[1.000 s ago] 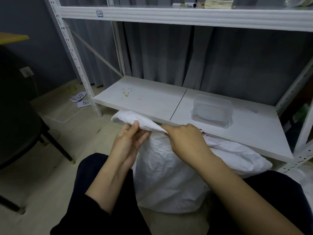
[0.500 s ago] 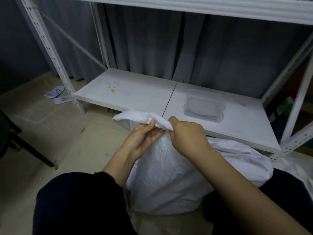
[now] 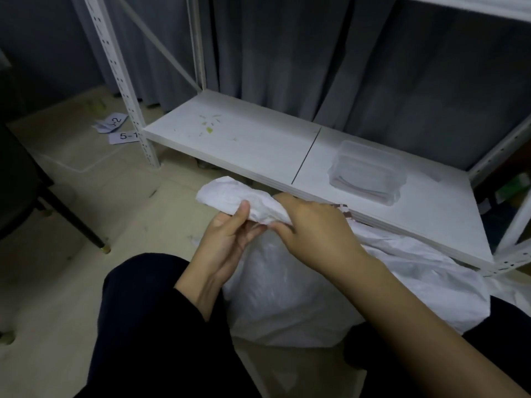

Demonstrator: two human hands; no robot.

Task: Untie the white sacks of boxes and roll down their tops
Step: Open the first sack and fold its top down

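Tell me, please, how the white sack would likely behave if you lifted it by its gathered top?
The sack is probably floppy: its skin is creased, and the top bends where the left hand and right hand grip it. It bulges and sits squat on the floor, so it may be heavy. It looks unlikely to roll.

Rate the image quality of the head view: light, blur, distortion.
Head view: dim, flat light, dark at the left edge; wide-angle bending of the shelf frame; left hand, right hand and white sack slightly soft, sack creases readable; no glare.
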